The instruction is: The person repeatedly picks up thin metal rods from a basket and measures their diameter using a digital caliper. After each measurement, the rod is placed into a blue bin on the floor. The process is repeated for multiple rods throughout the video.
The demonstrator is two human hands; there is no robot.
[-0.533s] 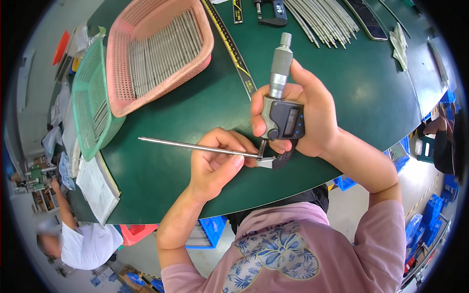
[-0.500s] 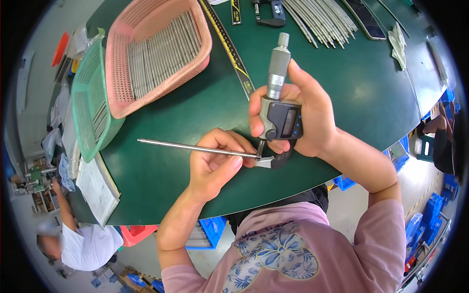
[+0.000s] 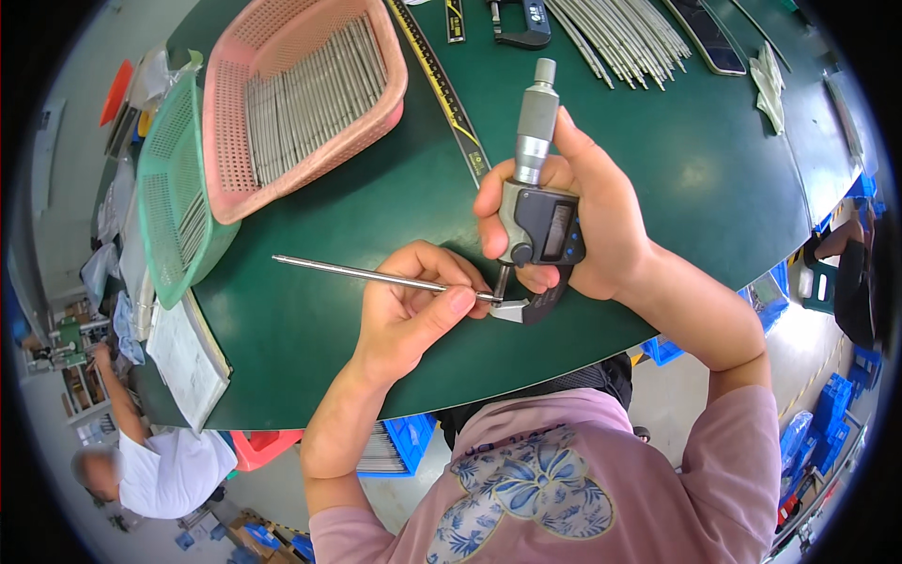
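Silvery metal rod [image 3: 352,272], slim: pinched in left hand [image 3: 402,329], right end at the measuring gap of a digital micrometer [image 3: 537,221] gripped by right hand [image 3: 603,211]. Change: free left end swung slightly farther out over green bench [image 3: 291,348]; measuring angle altered, contact unclear.

No word or number is reading clearly. Faint characters are showing on the display [image 3: 558,230] of the micrometer [image 3: 519,226], too small to make out. Fine scale marks are running along the long ruler [image 3: 442,94], far left of it. White print is standing on the far blue-black micrometer [image 3: 535,26]; dark lettering is crossing the near pink shirt [image 3: 648,470].
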